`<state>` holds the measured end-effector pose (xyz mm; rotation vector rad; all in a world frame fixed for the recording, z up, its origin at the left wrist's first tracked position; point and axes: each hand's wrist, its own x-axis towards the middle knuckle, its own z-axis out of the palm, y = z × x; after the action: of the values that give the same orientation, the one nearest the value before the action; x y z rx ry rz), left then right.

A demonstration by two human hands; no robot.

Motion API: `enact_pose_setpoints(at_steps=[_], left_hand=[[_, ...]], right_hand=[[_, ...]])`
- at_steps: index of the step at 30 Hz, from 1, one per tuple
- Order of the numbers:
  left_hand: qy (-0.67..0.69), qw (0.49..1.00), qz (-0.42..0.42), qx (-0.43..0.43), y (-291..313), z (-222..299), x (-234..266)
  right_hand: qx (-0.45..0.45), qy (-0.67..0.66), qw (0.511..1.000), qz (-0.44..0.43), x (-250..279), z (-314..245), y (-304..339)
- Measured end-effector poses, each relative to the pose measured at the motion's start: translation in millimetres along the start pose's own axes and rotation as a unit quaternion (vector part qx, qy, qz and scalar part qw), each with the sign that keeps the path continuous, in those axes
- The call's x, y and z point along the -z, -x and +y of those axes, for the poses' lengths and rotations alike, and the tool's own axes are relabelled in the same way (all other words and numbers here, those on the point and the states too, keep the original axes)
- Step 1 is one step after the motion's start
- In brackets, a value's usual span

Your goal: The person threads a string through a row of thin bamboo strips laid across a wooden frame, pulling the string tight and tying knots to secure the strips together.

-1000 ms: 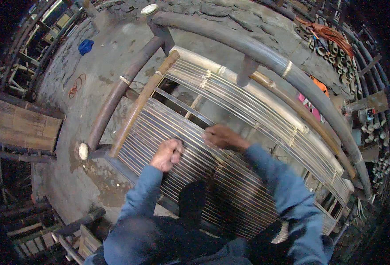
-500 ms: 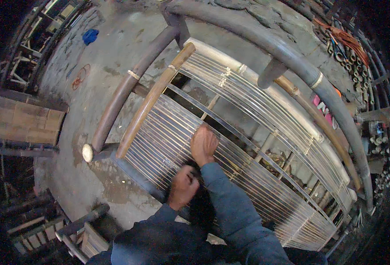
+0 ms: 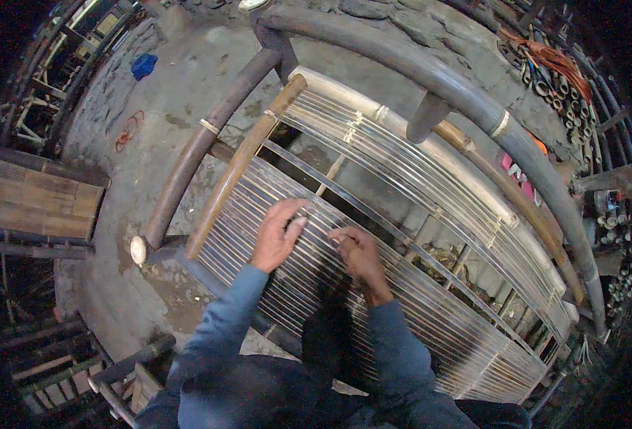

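Note:
A bench made of bamboo stands under my hands, its seat [image 3: 255,214] built of many narrow parallel slats. Over the seat's left part hovers my left hand [image 3: 278,234], its fingers bent and the thumb apart from them. A little to the right, my right hand [image 3: 361,259] has its fingertips drawn together in a pinch. Whatever the pinch may hold is too small to make out. Both hands are near the far edge of the slatted seat. Beyond it, pale thin rods form the slatted back [image 3: 380,146], bound with light lashings.
A thick dark bamboo rail [image 3: 402,53] curves round the bench's far side, with a brown armrest pole [image 3: 248,168] at left. Bundled bamboo tubes [image 3: 563,104] and orange cord [image 3: 545,53] lie far right. A blue cloth [image 3: 144,66] lies on the concrete floor [image 3: 187,93].
My left hand has moved up and forward from near my body to above the slats, and its fingers have spread. The right hand has shifted right and slightly nearer to me.

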<state>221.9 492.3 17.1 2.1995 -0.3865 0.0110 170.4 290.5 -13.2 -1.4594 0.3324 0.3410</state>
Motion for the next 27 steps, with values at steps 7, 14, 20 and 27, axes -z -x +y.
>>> enact_pose_setpoints(at_steps=[7,14,20,27], left_hand=[[-0.025,0.985,-0.154,-0.068,-13.7,-12.4,-31.0],[-0.021,0.995,-0.084,-0.058,4.4,10.4,-47.4],[0.003,0.989,-0.092,-0.114,41.4,19.0,-24.9],[0.349,0.909,0.166,0.158,69.4,48.7,31.8]], right_hand=[[-0.086,-0.15,0.982,-0.078,53.0,-42.5,27.2],[-0.043,-0.166,0.975,-0.138,71.3,-19.5,38.0],[0.081,0.06,0.924,-0.368,91.9,-15.0,23.7],[0.127,0.231,0.965,-0.006,65.4,-18.8,-25.4]])
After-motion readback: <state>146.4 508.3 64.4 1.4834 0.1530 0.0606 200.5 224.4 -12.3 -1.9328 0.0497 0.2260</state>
